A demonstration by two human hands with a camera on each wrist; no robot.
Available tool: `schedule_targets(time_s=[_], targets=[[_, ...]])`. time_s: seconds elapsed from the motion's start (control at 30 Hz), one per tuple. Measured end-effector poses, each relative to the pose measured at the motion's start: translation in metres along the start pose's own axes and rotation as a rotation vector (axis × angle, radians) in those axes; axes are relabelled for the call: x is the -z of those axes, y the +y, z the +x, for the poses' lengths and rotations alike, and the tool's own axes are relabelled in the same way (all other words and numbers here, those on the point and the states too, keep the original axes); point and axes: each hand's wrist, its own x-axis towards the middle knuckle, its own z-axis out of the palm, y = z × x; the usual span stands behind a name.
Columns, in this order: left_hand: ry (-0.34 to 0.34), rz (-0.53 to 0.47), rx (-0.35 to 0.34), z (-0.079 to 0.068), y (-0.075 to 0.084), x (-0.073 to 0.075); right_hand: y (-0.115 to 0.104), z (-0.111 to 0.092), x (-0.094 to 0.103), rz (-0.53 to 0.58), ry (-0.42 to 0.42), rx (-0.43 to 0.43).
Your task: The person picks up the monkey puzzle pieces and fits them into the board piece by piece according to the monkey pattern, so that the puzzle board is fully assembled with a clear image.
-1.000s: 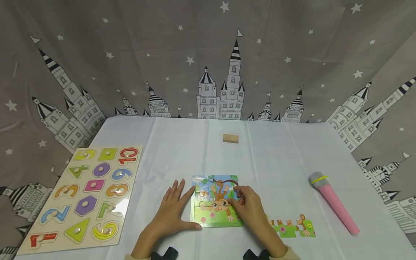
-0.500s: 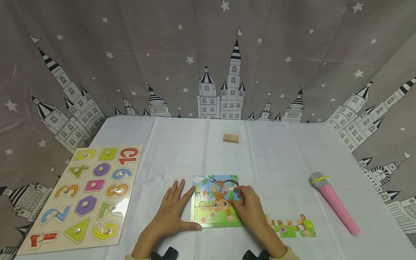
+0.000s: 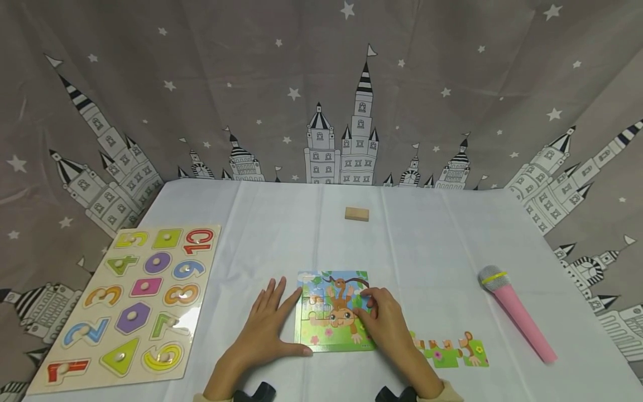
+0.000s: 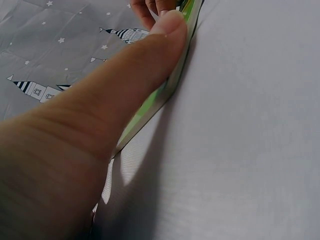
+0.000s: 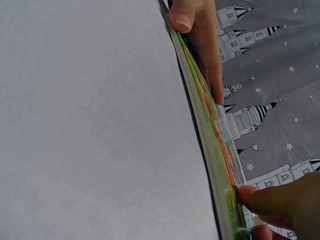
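A small jigsaw puzzle [image 3: 326, 329] with an upside-down monkey on a green and blue ground lies at the table's front middle. My left hand [image 3: 268, 324] is spread at its left side, thumb [image 4: 165, 35] at the near corner and forefinger at the left edge. My right hand [image 3: 387, 321] curls over the right side, thumb [image 5: 260, 197] and forefinger pinching a puzzle piece at the right edge; the hand hides most of that piece. Loose puzzle pieces [image 3: 444, 357] lie right of the board, partly behind my right forearm.
A wooden number-and-shape peg board [image 3: 120, 290] covers the left of the white table [image 3: 427, 240]. To the right lies a pink toy microphone [image 3: 522, 318]. A small wooden block [image 3: 356, 214] sits toward the back, before a grey castle-print curtain [image 3: 216, 72].
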Motion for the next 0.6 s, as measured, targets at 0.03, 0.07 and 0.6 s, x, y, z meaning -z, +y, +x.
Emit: schedule_targets(time_s=[0.03,0.07,0.6], targets=[[-0.001,0.002,0.001,0.0,0.0,0.0,0.0,0.0,0.0,0.001,-0.001,0.001],[-0.003,0.003,0.001,0.0,0.0,0.0,-0.001,0.0,0.001,0.004,-0.003,0.0],[-0.03,-0.027,0.019,-0.001,0.002,0.004,0.006,0.0,0.023,0.002,-0.052,-0.152]])
